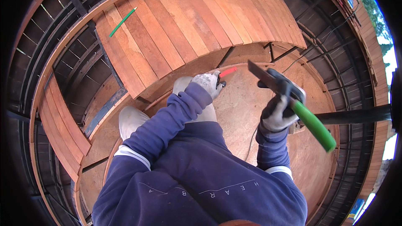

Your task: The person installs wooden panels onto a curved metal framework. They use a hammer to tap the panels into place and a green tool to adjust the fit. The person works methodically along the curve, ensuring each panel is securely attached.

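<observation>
My right hand (279, 108), in a white and dark work glove, is closed around a long tool near the middle of its length. Its thick green handle (313, 126) points down to the right, and its flat, brownish metal end (263, 76) points up to the left. My left hand (208, 83), gloved too, is closed near my knee, with a red tool end (228, 72) sticking out beyond its fingers. The rest of that red tool is hidden by the glove. Both hands are apart, above the round wooden floor (236, 100).
A curved bench seat of reddish wood slats (184, 21) spans the far side, with a green pencil (122, 22) lying on it. Shorter slats (63, 121) cover part of the left. Between them a dark metal frame (104, 113) lies open. A thin cable (251, 142) runs across the floor.
</observation>
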Demonstrator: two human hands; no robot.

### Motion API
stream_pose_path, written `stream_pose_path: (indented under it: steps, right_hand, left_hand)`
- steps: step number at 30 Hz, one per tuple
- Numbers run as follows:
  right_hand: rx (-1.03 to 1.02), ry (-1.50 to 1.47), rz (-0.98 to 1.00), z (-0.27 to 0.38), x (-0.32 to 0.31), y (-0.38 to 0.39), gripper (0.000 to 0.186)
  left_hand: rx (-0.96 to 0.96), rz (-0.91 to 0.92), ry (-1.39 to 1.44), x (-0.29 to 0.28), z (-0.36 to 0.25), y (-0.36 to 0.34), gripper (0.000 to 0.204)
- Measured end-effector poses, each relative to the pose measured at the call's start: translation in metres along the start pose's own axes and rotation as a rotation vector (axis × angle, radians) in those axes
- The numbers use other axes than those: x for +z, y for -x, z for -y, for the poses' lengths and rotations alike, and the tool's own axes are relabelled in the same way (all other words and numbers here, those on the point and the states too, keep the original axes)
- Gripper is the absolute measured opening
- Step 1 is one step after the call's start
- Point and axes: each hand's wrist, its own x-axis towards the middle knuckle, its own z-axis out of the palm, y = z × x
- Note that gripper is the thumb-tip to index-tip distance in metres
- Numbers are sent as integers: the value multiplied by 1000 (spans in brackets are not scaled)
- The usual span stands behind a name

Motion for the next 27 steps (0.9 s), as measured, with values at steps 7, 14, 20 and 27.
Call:
stream_pose_path:
  steps: [7,14,20,27]
  right_hand:
    - [418,-332,-217,-39,7,23,12]
    - [370,53,333,-87,-24,77,17]
    - [713,-222,904,-58,-15,86,28]
    - [449,-273,891,-25,66,80,16]
  left_hand:
    - [-91,106,51,-18,-5,5,43]
    - [-138,-105,801,-66,-12,36,29]
    - [-369,-509,1177,-153,0,61,19]
    - [-479,-736,1087,-186,35,100,21]
